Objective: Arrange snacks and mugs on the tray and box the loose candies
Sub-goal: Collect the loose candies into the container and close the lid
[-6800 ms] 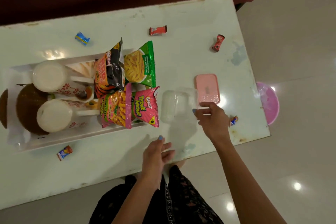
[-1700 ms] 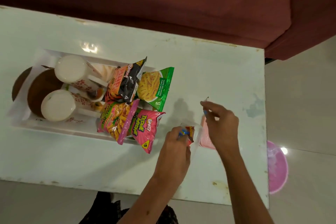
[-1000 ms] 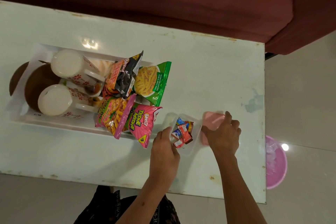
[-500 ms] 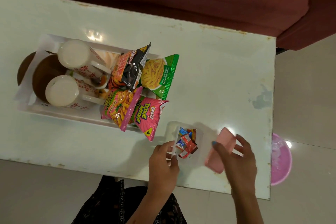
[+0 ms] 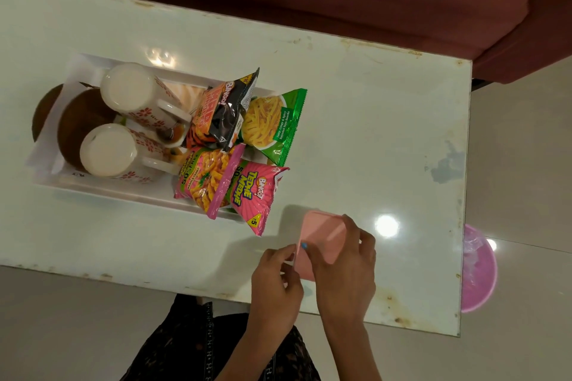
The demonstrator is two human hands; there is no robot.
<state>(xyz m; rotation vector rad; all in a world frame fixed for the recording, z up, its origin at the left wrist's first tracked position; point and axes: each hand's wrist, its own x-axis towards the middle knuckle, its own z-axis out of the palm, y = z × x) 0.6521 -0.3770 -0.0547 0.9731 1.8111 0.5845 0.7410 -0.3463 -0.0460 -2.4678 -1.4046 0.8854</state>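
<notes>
The pink lid (image 5: 322,233) now sits over the candy box, near the table's front edge and just right of the pink snack pkt's lower corner. Half a sec ago the lid was tilted in the right hand, off to the box's right, w/ the wrapped candies showing in the open clear box; now the candies and nearly all of the box are covered, so boxing looks to be at the closing step. Whether the lid has seated all round can't be told; it looks a bit tilted.

Right hand (image 5: 343,260) lies across the lid, fingers spread over its top and far edge, grasping and pressing it. Left hand (image 5: 275,275) pinches at the lid's left edge, where a thin pale strip of the box shows; thumb and fingertips closed on that edge, steadying it.

The lid is flat, rounded-rectangle, matte pink.

Further out, the white tray (image 5: 102,187) holds two floral mugs (image 5: 136,94) lying w/ pale mouths up, plus four snack pkts: black-orange (image 5: 223,108), green (image 5: 272,124), yellow-pink (image 5: 207,179), pink (image 5: 257,192), the last overhanging the tray's rim. No loose candy shows on the table (image 5: 371,120), so judging by this, little remains beyond snapping the lid.
</notes>
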